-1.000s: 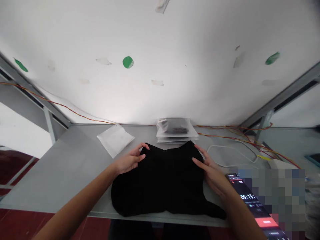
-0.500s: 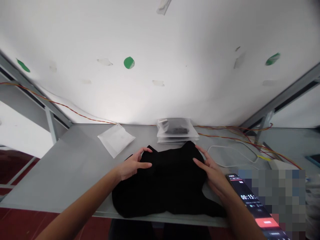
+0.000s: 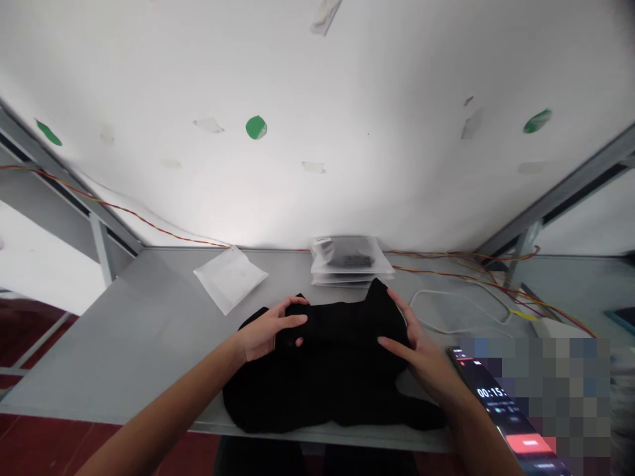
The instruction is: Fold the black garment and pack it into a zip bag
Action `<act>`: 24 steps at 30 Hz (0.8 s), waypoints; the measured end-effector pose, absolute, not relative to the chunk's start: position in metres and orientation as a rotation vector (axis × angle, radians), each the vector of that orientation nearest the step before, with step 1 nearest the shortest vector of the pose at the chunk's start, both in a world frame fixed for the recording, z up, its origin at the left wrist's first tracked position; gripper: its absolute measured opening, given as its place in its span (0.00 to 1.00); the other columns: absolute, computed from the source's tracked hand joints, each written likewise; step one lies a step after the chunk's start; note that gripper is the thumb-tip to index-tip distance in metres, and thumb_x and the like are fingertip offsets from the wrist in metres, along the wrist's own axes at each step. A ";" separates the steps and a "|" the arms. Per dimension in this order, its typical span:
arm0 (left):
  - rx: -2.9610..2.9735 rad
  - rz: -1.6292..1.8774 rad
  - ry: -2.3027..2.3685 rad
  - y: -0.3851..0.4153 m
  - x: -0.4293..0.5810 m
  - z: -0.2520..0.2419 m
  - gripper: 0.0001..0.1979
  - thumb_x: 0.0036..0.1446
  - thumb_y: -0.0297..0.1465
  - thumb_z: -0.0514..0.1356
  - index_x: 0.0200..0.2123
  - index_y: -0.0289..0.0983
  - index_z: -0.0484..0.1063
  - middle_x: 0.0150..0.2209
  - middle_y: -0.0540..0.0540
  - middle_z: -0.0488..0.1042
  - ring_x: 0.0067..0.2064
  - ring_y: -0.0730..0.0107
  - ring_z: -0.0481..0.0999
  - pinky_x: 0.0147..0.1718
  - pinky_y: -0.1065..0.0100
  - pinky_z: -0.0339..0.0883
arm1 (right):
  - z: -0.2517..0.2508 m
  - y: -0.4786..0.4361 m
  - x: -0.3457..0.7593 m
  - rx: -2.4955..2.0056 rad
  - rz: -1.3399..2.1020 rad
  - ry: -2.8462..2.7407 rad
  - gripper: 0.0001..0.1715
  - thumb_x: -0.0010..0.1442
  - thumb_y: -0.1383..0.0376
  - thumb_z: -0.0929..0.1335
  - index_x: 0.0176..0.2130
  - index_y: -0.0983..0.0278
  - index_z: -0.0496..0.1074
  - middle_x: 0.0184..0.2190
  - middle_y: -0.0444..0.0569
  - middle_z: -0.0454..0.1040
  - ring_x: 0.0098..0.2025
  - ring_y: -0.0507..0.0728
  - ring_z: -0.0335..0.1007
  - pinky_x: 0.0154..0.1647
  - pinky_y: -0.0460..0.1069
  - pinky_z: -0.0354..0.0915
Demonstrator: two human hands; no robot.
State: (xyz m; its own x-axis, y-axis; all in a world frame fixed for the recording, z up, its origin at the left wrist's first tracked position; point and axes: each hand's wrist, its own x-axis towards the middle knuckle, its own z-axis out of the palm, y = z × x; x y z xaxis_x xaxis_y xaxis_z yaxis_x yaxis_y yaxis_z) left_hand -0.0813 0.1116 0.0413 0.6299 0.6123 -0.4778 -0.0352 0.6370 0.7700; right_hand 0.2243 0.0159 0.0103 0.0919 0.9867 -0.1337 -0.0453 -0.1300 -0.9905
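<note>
A soft black garment (image 3: 327,377) lies spread and partly bunched at the front edge of the grey table; its exact kind does not show. My left hand (image 3: 272,324) grips its upper left part, thumb on top and fingers curled round the cloth. At the upper right edge, my right hand (image 3: 414,337) pinches the fabric between thumb and fingers. A corner of the cloth sticks up beside the right fingers. Behind it sits a stack of clear plastic bags (image 3: 350,261) with dark contents.
A flat white bag (image 3: 231,277) lies at the back left of the grey table (image 3: 124,344). A phone showing a timer (image 3: 501,403) is at the right, beside a blurred-out area. A white cable (image 3: 461,294) and red-yellow wires (image 3: 446,269) run along the back right, by the white wall.
My left hand has closed further round the cloth, its fingertips now showing below the thumb. The garment's upper edge has dropped slightly, and my right thumb sits a little lower.
</note>
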 end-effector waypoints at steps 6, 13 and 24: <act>0.933 0.522 0.838 0.105 -0.073 0.037 0.54 0.54 0.28 0.71 0.74 0.54 0.41 0.36 0.52 0.76 0.27 0.71 0.79 0.30 0.70 0.70 | 0.005 0.004 0.231 -1.377 1.152 -1.167 0.53 0.51 0.54 0.80 0.69 0.43 0.60 0.70 0.41 0.64 0.74 0.67 0.52 0.72 0.65 0.57; 1.173 0.438 1.095 0.118 -0.092 0.059 0.37 0.59 0.44 0.68 0.68 0.49 0.61 0.36 0.50 0.77 0.40 0.63 0.79 0.39 0.66 0.70 | -0.002 0.008 0.237 -1.447 1.273 -1.013 0.41 0.60 0.46 0.74 0.68 0.44 0.63 0.66 0.41 0.70 0.74 0.66 0.54 0.74 0.65 0.53; 1.243 0.412 1.164 0.165 -0.061 0.053 0.33 0.56 0.41 0.69 0.64 0.42 0.68 0.25 0.55 0.70 0.24 0.72 0.67 0.23 0.72 0.58 | 0.011 0.067 0.236 -1.524 1.171 -0.985 0.47 0.55 0.45 0.76 0.68 0.53 0.65 0.25 0.41 0.79 0.31 0.62 0.78 0.35 0.56 0.73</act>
State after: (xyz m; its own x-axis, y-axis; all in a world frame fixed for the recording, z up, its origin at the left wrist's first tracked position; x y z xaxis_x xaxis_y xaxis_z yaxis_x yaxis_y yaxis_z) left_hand -0.0614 0.1648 0.0533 0.4135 0.7878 -0.4566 0.3247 0.3409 0.8823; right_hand 0.2357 0.0674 0.0115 0.2190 0.9515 -0.2162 0.0498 -0.2322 -0.9714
